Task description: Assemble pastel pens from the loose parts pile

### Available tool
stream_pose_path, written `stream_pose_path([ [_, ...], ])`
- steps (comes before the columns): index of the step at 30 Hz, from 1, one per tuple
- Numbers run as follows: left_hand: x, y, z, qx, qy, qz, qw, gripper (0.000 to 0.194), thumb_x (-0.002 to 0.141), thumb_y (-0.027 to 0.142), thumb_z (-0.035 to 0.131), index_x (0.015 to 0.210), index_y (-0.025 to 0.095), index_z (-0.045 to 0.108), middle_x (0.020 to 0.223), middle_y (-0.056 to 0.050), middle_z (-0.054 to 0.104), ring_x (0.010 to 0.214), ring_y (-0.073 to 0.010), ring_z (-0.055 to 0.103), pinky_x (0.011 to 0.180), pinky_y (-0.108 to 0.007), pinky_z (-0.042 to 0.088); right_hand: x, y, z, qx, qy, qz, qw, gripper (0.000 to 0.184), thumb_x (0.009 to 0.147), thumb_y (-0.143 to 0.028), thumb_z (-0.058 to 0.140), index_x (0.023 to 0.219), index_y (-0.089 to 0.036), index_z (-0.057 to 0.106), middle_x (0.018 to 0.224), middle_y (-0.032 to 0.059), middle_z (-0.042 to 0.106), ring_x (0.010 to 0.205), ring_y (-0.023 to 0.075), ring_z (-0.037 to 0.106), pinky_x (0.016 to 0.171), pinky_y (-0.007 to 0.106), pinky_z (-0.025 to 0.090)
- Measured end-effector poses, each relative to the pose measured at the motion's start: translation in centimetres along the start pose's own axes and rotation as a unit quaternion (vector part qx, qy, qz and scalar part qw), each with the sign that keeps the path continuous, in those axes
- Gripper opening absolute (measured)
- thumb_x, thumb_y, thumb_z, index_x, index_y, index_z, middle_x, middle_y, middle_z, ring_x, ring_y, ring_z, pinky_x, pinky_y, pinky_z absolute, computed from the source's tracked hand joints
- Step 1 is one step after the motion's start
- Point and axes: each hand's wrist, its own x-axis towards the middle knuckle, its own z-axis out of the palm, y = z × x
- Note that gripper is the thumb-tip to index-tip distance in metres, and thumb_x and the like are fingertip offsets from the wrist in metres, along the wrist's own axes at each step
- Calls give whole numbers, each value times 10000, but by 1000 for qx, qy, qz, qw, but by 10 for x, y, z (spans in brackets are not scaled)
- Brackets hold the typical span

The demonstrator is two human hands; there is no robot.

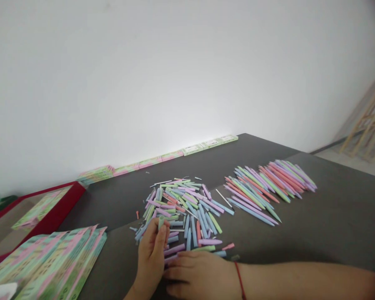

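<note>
My left hand (152,246) is closed around a pale green pen barrel (161,221), which stands roughly upright with its end above the thumb. Beside it my right hand (200,274), with a red cord on the wrist, reaches leftward over the near edge of a pile of loose pen parts (187,204). Its fingers are stretched out and slightly apart; no held object shows, though the palm is hidden. The pile mixes blue, purple, green and coral barrels with thin white refills. A purple pen piece (210,241) lies just beyond the right hand.
Slim pastel pens (256,193) lie in rows at right on the dark table (331,216). Printed flat packs (59,258) are stacked at lower left, near a red box (61,206). More flat boxes (193,149) line the white wall.
</note>
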Motion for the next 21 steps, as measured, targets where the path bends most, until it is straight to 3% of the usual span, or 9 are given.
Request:
stream_pose_path([
  [3, 2, 1, 1, -10, 9, 1, 1000, 246, 919, 366, 421, 749, 204, 493, 554, 81, 394, 483, -79, 359, 477, -184, 319, -16, 9, -20, -9, 27, 28, 999, 288, 971, -234, 340, 1183, -179, 528, 1189, 31, 598, 1107, 149, 492, 963, 282, 361],
  [6, 2, 2, 1, -54, 22, -13, 998, 224, 922, 350, 416, 775, 204, 503, 539, 86, 390, 474, -77, 350, 480, -182, 320, -36, 8, -30, -14, 32, 114, 993, 235, 930, -271, 436, 1126, -197, 543, 1059, 28, 627, 974, 161, 536, 884, 300, 399],
  [8, 1, 1, 0, -70, 29, -23, 997, 231, 922, 347, 418, 759, 203, 495, 538, 86, 385, 474, -75, 343, 481, -177, 320, -47, 6, -27, -44, 24, 157, 986, 202, 883, -312, 524, 1037, -189, 570, 986, 30, 631, 910, 179, 551, 823, 310, 425],
  [11, -2, 1, 2, -85, 26, -33, 996, 220, 922, 358, 418, 789, 205, 503, 542, 86, 382, 472, -74, 336, 472, -175, 310, -52, 3, -12, -109, 1, 157, 982, 176, 812, -334, 630, 862, -171, 587, 874, 17, 631, 836, 187, 570, 776, 305, 447],
  [15, -6, 4, 5, -80, 14, -48, 996, 213, 906, 409, 439, 868, 213, 514, 535, 91, 366, 458, -74, 315, 439, -171, 274, -38, 1, 0, -166, -37, 172, 970, 58, 780, -164, 630, 803, -156, 578, 808, 30, 627, 764, 201, 582, 685, 315, 458],
  [17, -8, 6, 5, -71, 10, -54, 996, 240, 892, 437, 454, 843, 211, 517, 539, 89, 374, 456, -72, 316, 436, -170, 274, -31, 2, -3, -129, -41, 213, 968, 66, 752, -124, 607, 803, -148, 574, 813, 49, 631, 728, 207, 584, 616, 308, 443],
  [19, -10, 8, 5, -70, -9, -56, 996, 274, 880, 461, 460, 796, 207, 518, 549, 80, 392, 466, -76, 332, 447, -173, 293, -26, 5, -11, -21, -5, 271, 962, 103, 717, -100, 577, 801, -158, 560, 796, 37, 629, 683, 180, 575, 581, 280, 418],
  [21, -13, 7, 6, -75, -30, -65, 995, 303, 868, 478, 473, 754, 201, 519, 570, 67, 413, 487, -81, 351, 469, -181, 316, -22, 10, -21, 152, 61, 346, 924, 102, 693, -96, 540, 757, -174, 523, 705, -5, 591, 604, 131, 533, 539, 239, 384],
])
